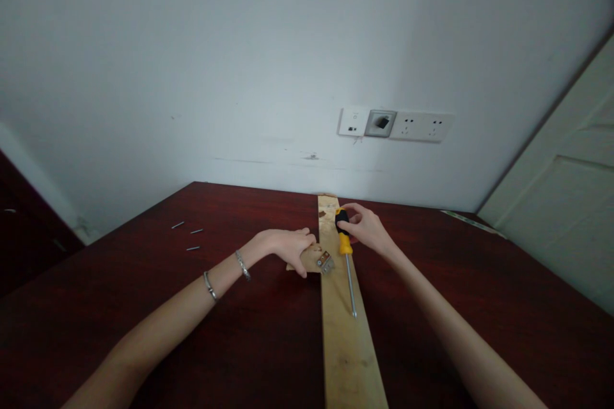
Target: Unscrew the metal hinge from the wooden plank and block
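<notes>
A long pale wooden plank [346,339] lies on the dark red table, running from the near edge toward the wall. Beside its left edge, and partly over it, is a small wooden piece [307,259]. My left hand [290,248] grips that piece, thumb on the near side and fingers over the far side. A small metal hinge [325,261] sits where the piece meets the plank. In my right hand [367,227] is a screwdriver [345,244] with a yellow and black handle, held by the fingers above the plank, its shaft pointing back toward me.
Several loose screws [193,248] lie on the table [230,345] at the left. Behind the table stands a white wall [240,77] with socket plates [422,126]. A pale door [566,204] is at the right, near a thin patterned strip [474,222] on the table.
</notes>
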`<state>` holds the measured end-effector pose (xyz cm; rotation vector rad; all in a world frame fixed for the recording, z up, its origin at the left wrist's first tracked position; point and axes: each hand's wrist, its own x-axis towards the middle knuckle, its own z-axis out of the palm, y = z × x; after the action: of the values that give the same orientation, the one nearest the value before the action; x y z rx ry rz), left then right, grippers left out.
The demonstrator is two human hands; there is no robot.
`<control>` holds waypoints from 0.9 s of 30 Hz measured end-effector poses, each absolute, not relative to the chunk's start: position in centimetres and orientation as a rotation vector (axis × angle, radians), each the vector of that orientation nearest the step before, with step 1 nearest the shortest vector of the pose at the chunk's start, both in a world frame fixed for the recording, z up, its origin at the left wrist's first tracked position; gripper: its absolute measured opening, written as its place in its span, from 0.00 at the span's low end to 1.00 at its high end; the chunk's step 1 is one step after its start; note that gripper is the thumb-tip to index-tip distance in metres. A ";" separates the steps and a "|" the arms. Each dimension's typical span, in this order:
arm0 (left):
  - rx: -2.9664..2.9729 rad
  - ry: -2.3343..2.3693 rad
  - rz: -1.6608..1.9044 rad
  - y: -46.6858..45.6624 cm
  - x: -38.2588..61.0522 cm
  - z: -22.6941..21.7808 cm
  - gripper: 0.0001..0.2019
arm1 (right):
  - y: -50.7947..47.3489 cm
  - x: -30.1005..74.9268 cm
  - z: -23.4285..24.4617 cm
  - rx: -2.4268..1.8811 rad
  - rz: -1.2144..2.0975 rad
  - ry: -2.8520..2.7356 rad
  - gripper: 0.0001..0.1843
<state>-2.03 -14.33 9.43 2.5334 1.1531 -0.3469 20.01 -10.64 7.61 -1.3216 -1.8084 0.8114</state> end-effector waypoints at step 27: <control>2.582 1.197 -0.258 -15.7 -2.0 12.3 0.33 | -16.9 18.8 13.6 -0.519 0.410 -1.599 0.28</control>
<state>-2.04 -15.67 12.32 2.5815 1.1972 -0.2575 18.83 -16.88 13.57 -0.5192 -1.5986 0.4096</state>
